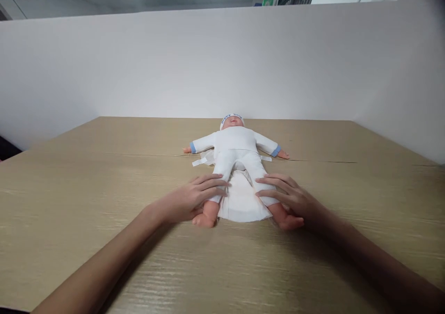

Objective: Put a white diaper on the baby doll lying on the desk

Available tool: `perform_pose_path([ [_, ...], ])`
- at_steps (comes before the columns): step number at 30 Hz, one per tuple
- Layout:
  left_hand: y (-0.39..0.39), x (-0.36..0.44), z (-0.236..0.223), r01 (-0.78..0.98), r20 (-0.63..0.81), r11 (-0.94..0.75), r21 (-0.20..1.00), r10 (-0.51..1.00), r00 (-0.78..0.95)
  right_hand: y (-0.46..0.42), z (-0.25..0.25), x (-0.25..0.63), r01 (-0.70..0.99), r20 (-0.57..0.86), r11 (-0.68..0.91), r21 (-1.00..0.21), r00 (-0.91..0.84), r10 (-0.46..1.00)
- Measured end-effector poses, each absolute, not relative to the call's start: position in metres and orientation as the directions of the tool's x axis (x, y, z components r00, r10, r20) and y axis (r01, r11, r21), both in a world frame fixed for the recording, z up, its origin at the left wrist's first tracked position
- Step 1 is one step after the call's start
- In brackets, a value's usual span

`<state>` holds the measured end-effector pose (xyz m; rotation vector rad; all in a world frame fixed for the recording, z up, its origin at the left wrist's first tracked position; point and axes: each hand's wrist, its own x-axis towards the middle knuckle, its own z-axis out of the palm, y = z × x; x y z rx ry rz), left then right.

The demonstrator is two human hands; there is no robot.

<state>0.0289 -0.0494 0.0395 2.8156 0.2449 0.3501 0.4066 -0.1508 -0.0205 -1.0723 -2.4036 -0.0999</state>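
Note:
A baby doll (pixel 235 139) in a white suit with blue cuffs and a white printed headband lies on its back, head away from me and arms spread. Beneath its hips is an unfolded white diaper (pixel 243 205), its front flap flat between the legs and its fastening tabs (pixel 199 162) sticking out at both sides. My left hand (pixel 203 192) holds the doll's leg on the left, fingers laid over the trouser above the bare foot. Around the other leg my right hand (pixel 283 192) is placed likewise, fingers slightly apart. Both thumbs are mostly hidden.
The doll lies on a wood-grain table (pixel 104 189) with thin seams across it. A white partition (pixel 194 63) rises along the far edge and continues down the right side. Ceiling lights and a dark rack show above it.

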Motion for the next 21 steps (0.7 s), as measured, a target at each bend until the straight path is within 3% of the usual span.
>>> perform_pose_path([
  [5, -0.05, 0.03, 0.041, 0.145, 0.198, -0.933, 0.33, 0.218, 0.956, -0.15, -0.012, 0.414, 0.7, 0.457, 0.7, -0.139, -0.582, 0.672],
  [10, -0.05, 0.029, 0.047, 0.166, 0.136, -0.898, 0.408, 0.239, 0.961, -0.148, -0.007, 0.424, 0.689, 0.399, 0.677, -0.258, -0.562, 0.724],
  [14, -0.064, 0.038, 0.057, 0.276, 0.104, -0.851, 0.447, 0.356, 0.929, -0.149, 0.008, 0.428, 0.669, 0.311, 0.657, -0.348, -0.579, 0.754],
  [18, -0.081, 0.057, 0.05, 0.443, 0.115, -0.816, 0.371, 0.514, 0.85, -0.161, 0.021, 0.41, 0.72, 0.286, 0.595, -0.357, -0.522, 0.803],
  [21, -0.088, 0.068, 0.036, 0.511, 0.144, -0.824, 0.247, 0.552, 0.821, -0.173, 0.013, 0.386, 0.793, 0.341, 0.559, -0.241, -0.47, 0.814],
])
